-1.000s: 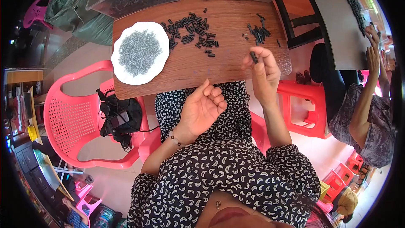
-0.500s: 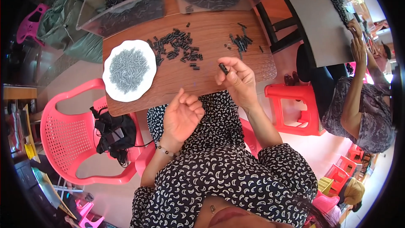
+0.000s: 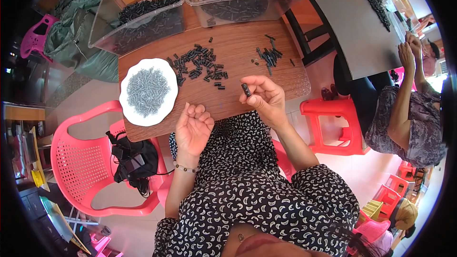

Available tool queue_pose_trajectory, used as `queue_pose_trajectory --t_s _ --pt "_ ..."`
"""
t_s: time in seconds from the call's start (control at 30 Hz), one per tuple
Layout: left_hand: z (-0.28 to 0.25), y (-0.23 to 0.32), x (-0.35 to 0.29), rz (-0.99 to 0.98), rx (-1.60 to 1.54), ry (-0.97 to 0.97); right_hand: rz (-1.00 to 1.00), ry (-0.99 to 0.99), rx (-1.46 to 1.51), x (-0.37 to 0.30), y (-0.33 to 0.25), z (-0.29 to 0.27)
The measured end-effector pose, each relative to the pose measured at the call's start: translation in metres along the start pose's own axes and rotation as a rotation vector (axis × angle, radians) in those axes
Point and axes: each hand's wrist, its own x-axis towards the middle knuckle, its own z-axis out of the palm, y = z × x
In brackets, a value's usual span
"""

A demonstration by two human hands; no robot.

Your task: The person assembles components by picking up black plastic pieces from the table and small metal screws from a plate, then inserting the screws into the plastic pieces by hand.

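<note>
My right hand (image 3: 264,98) pinches a small black cylindrical piece (image 3: 245,89) between thumb and fingertips, just above the near edge of the wooden table (image 3: 238,62). My left hand (image 3: 193,128) hovers palm up at the table's near edge, fingers loosely curled and holding nothing I can see. A white plate (image 3: 148,91) heaped with small grey screws lies to the left of that hand. A loose pile of black pieces (image 3: 197,63) sits mid-table, and a smaller group (image 3: 270,56) lies to the right.
Two clear plastic bins (image 3: 143,19) (image 3: 233,0) with black pieces stand at the table's far side. A red plastic chair (image 3: 90,162) with a black bag is on my left, a red stool (image 3: 333,123) on my right. Another person (image 3: 404,109) works at a grey table (image 3: 362,14).
The view has tilted so the table sits lower in the picture. My right hand has drawn toward me with the black piece; my left hand stays palm up at the table edge.
</note>
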Motion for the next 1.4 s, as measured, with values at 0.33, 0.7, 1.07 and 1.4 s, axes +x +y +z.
queue_pose_trajectory --t_s 0.33,0.7,1.07,1.4 --pt "-0.003 -0.001 -0.001 0.02 0.023 -0.037 0.017 -0.039 0.181 -0.002 0.01 -0.006" --pt "-0.003 -0.003 -0.001 0.021 0.051 -0.037 -0.128 0.025 -0.297 0.046 -0.04 -0.006" --pt "-0.007 -0.005 -0.001 0.061 0.102 -0.034 -0.19 0.292 -1.286 0.223 -0.091 -0.033" --pt "-0.009 -0.003 -0.001 0.05 0.126 -0.04 -0.74 -0.059 -1.243 0.146 -0.019 -0.03"
